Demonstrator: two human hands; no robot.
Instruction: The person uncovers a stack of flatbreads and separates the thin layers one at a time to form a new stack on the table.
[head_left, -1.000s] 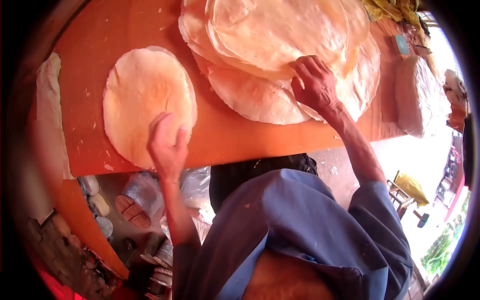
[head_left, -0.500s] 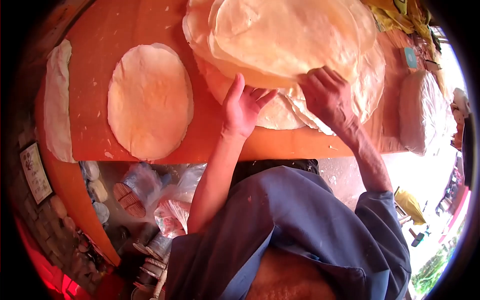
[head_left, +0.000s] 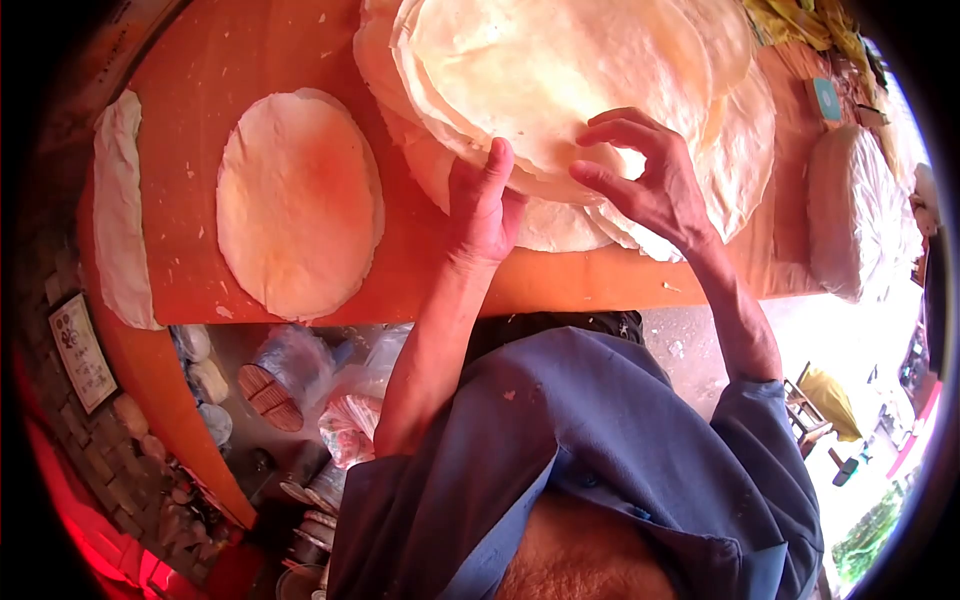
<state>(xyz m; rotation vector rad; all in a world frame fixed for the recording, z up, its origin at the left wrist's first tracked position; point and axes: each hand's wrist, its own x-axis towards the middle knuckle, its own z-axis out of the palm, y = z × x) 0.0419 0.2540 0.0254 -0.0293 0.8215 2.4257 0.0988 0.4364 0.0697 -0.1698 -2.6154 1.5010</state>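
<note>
A pile of large, thin, pale flatbreads (head_left: 570,80) lies at the top middle, its sheets overlapping unevenly. At its near left edge is my left hand (head_left: 482,215), thumb upright against the rim of the upper sheets and fingers curled partly out of sight beneath them. Just above the near part of the top sheet, my right hand (head_left: 655,180) is open, thumb and fingers apart in a curve with nothing between them. Farther left, a small stack of oval flatbreads (head_left: 300,205) lies flat on the orange table (head_left: 190,180).
A folded pale strip (head_left: 122,210) lies along the table's left end. To the right sit a clear plastic-wrapped bundle (head_left: 850,215) and a small teal-topped box (head_left: 824,98). Under the table are plastic bags and a bundle of sticks (head_left: 270,395). Yellow cloth (head_left: 800,22) lies at the far right.
My right hand has let go of the sheet's near edge, lifted slightly and spread its fingers. My left hand's fingers have closed in at the rim. The raised near edge now lies lower.
</note>
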